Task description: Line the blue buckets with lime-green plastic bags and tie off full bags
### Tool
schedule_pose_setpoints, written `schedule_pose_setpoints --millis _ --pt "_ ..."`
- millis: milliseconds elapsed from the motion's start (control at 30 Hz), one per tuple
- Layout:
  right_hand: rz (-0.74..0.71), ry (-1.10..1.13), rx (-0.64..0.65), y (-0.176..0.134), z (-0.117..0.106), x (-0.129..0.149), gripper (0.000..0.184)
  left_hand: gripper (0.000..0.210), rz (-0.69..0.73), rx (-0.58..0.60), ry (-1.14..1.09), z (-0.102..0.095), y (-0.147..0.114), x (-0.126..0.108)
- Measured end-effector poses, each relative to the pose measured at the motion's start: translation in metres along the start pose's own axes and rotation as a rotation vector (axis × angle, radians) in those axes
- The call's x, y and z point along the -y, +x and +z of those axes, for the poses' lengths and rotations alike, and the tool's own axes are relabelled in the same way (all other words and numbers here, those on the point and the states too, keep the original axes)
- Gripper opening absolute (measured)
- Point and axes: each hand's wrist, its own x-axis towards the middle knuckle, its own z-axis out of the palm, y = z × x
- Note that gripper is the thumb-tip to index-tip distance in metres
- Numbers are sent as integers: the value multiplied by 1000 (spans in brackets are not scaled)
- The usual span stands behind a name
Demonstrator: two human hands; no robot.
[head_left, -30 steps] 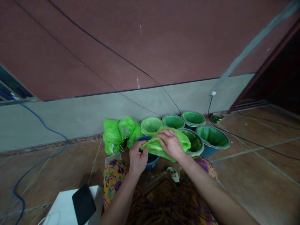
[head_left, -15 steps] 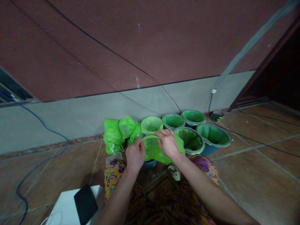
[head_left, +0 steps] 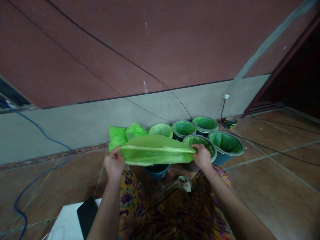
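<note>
A thin green plastic bag (head_left: 155, 151) is stretched wide between my two hands, its mouth pulled into a long flat opening. My left hand (head_left: 114, 163) pinches the bag's left end. At the right end, my right hand (head_left: 202, 156) is closed on its edge. Below the bag stands a blue bucket (head_left: 157, 171), partly hidden by it. Just behind my right hand is a lined bin (head_left: 200, 142) with a grey rim, its front partly covered by the bag and the hand.
Several green-lined bins, among them a front right bin (head_left: 226, 143), stand along the wall. Filled green bags (head_left: 117, 135) lie at their left. A black phone (head_left: 87, 213) rests on a white box (head_left: 66, 220). A blue cable (head_left: 41, 175) and a small tin (head_left: 230, 123) are on the floor.
My hands have moved apart, left hand leftward and right hand rightward, and the bag's mouth is now drawn out wide. More of the blue bucket shows below it.
</note>
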Motion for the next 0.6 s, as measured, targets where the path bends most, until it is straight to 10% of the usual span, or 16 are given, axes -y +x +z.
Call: schedule_pose_setpoints --millis 300,600 --pt "478 924 270 -9 -20 5 31 34 60 -25 -315 27 16 59" --pt "377 1353 535 -23 -48 23 49 37 -195 44 -552 39 12 64"
